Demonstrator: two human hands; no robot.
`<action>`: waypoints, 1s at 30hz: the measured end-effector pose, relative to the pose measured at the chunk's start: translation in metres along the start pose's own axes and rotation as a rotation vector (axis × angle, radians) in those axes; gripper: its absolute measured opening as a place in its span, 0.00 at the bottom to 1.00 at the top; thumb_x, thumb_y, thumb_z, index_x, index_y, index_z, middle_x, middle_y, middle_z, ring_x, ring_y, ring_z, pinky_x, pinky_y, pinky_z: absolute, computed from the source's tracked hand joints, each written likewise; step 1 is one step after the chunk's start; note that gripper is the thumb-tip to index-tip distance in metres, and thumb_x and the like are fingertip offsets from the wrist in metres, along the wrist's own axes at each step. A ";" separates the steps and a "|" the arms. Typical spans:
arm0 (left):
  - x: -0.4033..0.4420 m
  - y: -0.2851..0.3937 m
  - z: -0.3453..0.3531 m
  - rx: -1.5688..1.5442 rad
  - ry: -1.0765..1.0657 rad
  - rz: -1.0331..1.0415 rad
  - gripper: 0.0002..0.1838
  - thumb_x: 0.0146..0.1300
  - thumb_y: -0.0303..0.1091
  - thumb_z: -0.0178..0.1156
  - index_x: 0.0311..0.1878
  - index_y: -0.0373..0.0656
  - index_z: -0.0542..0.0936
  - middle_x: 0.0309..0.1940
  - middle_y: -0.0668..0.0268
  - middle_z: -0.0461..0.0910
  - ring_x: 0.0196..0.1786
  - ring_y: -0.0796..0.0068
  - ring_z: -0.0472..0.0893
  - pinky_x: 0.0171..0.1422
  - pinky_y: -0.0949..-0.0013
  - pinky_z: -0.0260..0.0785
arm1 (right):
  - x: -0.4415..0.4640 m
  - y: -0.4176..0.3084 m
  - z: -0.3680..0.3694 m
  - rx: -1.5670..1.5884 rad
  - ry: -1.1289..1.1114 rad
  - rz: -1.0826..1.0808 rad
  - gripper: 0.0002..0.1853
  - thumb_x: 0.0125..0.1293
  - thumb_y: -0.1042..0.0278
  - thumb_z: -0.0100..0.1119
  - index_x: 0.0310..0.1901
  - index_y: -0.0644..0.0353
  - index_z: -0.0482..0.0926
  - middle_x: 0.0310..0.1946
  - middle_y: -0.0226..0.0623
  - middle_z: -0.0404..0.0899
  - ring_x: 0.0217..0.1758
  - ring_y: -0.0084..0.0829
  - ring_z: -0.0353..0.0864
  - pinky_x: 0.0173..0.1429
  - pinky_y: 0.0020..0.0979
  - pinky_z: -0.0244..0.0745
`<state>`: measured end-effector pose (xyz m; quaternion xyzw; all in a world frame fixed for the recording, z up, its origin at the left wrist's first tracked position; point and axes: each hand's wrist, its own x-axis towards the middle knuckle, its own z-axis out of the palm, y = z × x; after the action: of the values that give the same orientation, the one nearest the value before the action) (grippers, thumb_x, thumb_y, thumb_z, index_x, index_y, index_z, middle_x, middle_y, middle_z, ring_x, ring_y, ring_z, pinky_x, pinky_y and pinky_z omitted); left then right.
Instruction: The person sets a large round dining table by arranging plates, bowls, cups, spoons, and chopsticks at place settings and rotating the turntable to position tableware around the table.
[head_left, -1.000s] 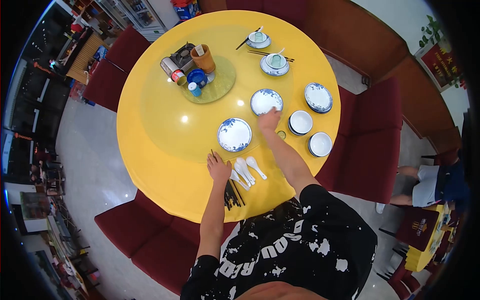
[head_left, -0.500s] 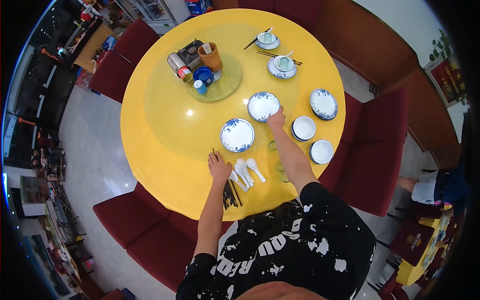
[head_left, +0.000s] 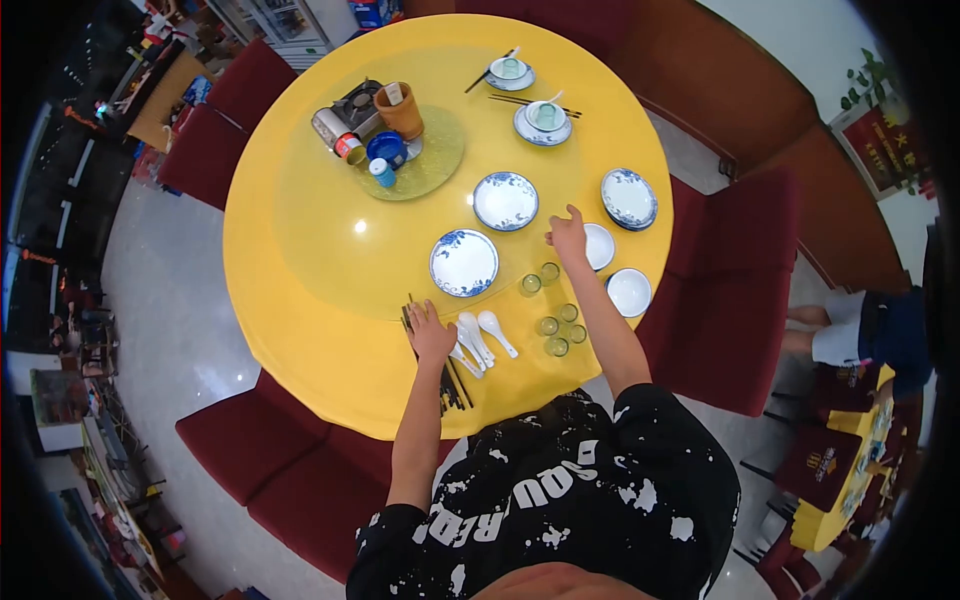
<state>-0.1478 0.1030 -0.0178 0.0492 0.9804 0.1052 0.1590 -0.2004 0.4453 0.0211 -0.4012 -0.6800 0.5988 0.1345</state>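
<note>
My left hand lies with its fingers stretched out over the upper ends of several dark chopsticks. Just right of it, white spoons are grouped on the yellow cloth. My right hand hovers with fingers apart and nothing in it, partly covering a stack of white bowls. To its left are a blue-patterned plate and, closer to me, a second such plate. Several small green glasses stand below my right forearm.
A second bowl stack and a plate stack stand at the right. Two place settings, the nearer with a glass-topped bowl, lie at the back. The turntable carries a stove, a wooden holder and bottles. Red chairs ring the table.
My right hand has let go of the upper plate and moved right, over by the bowls. The left hand stays at the chopsticks. The whole view has shifted slightly.
</note>
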 end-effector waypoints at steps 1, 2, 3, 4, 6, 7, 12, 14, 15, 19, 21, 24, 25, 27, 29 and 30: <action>-0.001 0.003 -0.003 0.009 -0.015 0.005 0.45 0.59 0.51 0.56 0.77 0.43 0.55 0.78 0.44 0.48 0.79 0.47 0.52 0.76 0.43 0.51 | -0.004 0.003 -0.024 0.026 0.019 -0.041 0.28 0.65 0.66 0.55 0.66 0.63 0.66 0.36 0.43 0.81 0.31 0.32 0.83 0.35 0.32 0.78; -0.002 0.006 -0.004 0.017 -0.029 0.009 0.45 0.60 0.52 0.56 0.77 0.43 0.54 0.78 0.44 0.48 0.79 0.47 0.53 0.76 0.44 0.51 | -0.010 0.005 -0.046 0.035 0.057 -0.062 0.25 0.65 0.66 0.55 0.64 0.63 0.68 0.36 0.41 0.81 0.31 0.30 0.83 0.36 0.31 0.77; -0.004 0.007 -0.004 0.032 -0.006 0.030 0.44 0.61 0.53 0.56 0.77 0.45 0.56 0.77 0.44 0.49 0.78 0.47 0.54 0.75 0.44 0.54 | -0.017 0.007 -0.068 0.042 0.094 -0.083 0.23 0.65 0.66 0.54 0.61 0.63 0.71 0.35 0.40 0.82 0.32 0.29 0.82 0.37 0.30 0.77; -0.006 0.007 -0.002 0.007 -0.004 0.046 0.43 0.60 0.53 0.56 0.76 0.45 0.59 0.77 0.44 0.51 0.77 0.47 0.55 0.74 0.44 0.55 | -0.029 0.004 -0.090 0.035 0.148 -0.086 0.20 0.66 0.67 0.53 0.59 0.63 0.73 0.36 0.40 0.82 0.31 0.28 0.82 0.37 0.30 0.76; -0.004 0.008 -0.004 -0.044 0.001 0.067 0.41 0.58 0.52 0.57 0.74 0.45 0.64 0.75 0.43 0.55 0.75 0.47 0.59 0.72 0.43 0.58 | -0.048 0.001 -0.124 -0.082 0.241 -0.157 0.18 0.66 0.69 0.52 0.56 0.64 0.76 0.37 0.43 0.82 0.36 0.31 0.83 0.41 0.32 0.77; -0.001 0.006 -0.001 -0.049 0.005 0.090 0.39 0.58 0.52 0.57 0.72 0.46 0.67 0.74 0.43 0.57 0.73 0.46 0.62 0.71 0.43 0.59 | -0.058 0.000 -0.141 -0.143 0.291 -0.187 0.17 0.66 0.70 0.52 0.54 0.64 0.77 0.38 0.44 0.82 0.38 0.33 0.83 0.44 0.33 0.77; 0.005 -0.004 0.013 -0.078 0.138 0.127 0.39 0.60 0.50 0.56 0.74 0.45 0.64 0.75 0.45 0.55 0.76 0.45 0.57 0.74 0.42 0.53 | -0.091 0.033 -0.177 -0.376 0.397 -0.298 0.16 0.65 0.70 0.54 0.53 0.66 0.79 0.40 0.48 0.83 0.44 0.42 0.82 0.51 0.38 0.76; 0.005 -0.004 0.021 -0.045 0.128 0.102 0.40 0.60 0.49 0.56 0.75 0.44 0.62 0.76 0.45 0.52 0.78 0.44 0.52 0.76 0.41 0.48 | -0.101 0.048 -0.182 -0.430 0.374 -0.349 0.16 0.64 0.70 0.55 0.52 0.66 0.79 0.40 0.48 0.82 0.43 0.43 0.82 0.50 0.39 0.76; -0.002 0.002 0.013 -0.084 0.041 0.093 0.41 0.61 0.48 0.54 0.77 0.42 0.58 0.78 0.45 0.48 0.80 0.45 0.46 0.78 0.40 0.42 | -0.104 0.055 -0.182 -0.445 0.335 -0.323 0.17 0.62 0.71 0.56 0.52 0.66 0.79 0.43 0.49 0.81 0.48 0.46 0.80 0.55 0.42 0.74; 0.002 0.004 0.036 -0.006 0.075 0.106 0.42 0.63 0.50 0.51 0.78 0.45 0.54 0.79 0.46 0.45 0.81 0.45 0.45 0.79 0.40 0.40 | -0.107 0.076 -0.178 -0.605 0.317 -0.510 0.20 0.59 0.70 0.59 0.54 0.64 0.77 0.52 0.51 0.77 0.59 0.52 0.72 0.64 0.47 0.67; -0.001 0.012 0.028 -0.008 -0.003 0.073 0.41 0.64 0.50 0.50 0.78 0.45 0.54 0.79 0.47 0.44 0.81 0.46 0.45 0.79 0.41 0.40 | -0.110 0.079 -0.177 -0.719 0.327 -0.512 0.23 0.58 0.67 0.61 0.56 0.63 0.75 0.56 0.52 0.74 0.62 0.53 0.70 0.65 0.49 0.67; 0.001 0.027 0.016 -0.011 -0.080 0.033 0.41 0.64 0.52 0.49 0.79 0.49 0.53 0.80 0.50 0.44 0.81 0.50 0.45 0.80 0.43 0.41 | -0.104 0.080 -0.186 -0.894 0.216 -0.372 0.40 0.54 0.55 0.67 0.68 0.60 0.65 0.67 0.56 0.61 0.71 0.60 0.58 0.68 0.57 0.61; 0.002 0.032 0.010 -0.024 -0.104 0.020 0.41 0.64 0.52 0.49 0.79 0.49 0.53 0.80 0.51 0.44 0.81 0.50 0.45 0.80 0.43 0.40 | -0.104 0.075 -0.187 -0.936 0.184 -0.334 0.43 0.53 0.53 0.68 0.70 0.59 0.63 0.69 0.56 0.58 0.72 0.61 0.55 0.69 0.58 0.59; 0.003 0.038 0.004 -0.039 -0.129 -0.006 0.41 0.63 0.52 0.50 0.79 0.51 0.54 0.80 0.53 0.45 0.81 0.52 0.46 0.80 0.43 0.41 | -0.102 0.068 -0.190 -0.948 0.085 -0.251 0.53 0.50 0.48 0.71 0.74 0.56 0.55 0.73 0.58 0.51 0.75 0.64 0.48 0.70 0.61 0.55; 0.004 0.039 0.008 -0.068 -0.094 -0.020 0.40 0.63 0.52 0.51 0.78 0.50 0.57 0.80 0.53 0.46 0.81 0.52 0.46 0.80 0.42 0.41 | -0.103 0.066 -0.192 -1.013 0.089 -0.339 0.52 0.50 0.49 0.71 0.74 0.56 0.56 0.73 0.57 0.51 0.76 0.63 0.47 0.70 0.61 0.54; 0.003 0.041 0.011 -0.082 -0.078 -0.029 0.40 0.63 0.52 0.51 0.77 0.49 0.58 0.80 0.53 0.46 0.81 0.51 0.46 0.80 0.42 0.40 | -0.105 0.063 -0.193 -1.045 0.089 -0.384 0.51 0.50 0.49 0.71 0.74 0.56 0.57 0.73 0.56 0.51 0.76 0.63 0.47 0.71 0.61 0.54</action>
<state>-0.1440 0.1449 -0.0201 0.0325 0.9690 0.1412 0.2002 0.0193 0.5048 0.0421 -0.3084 -0.9410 0.1292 0.0528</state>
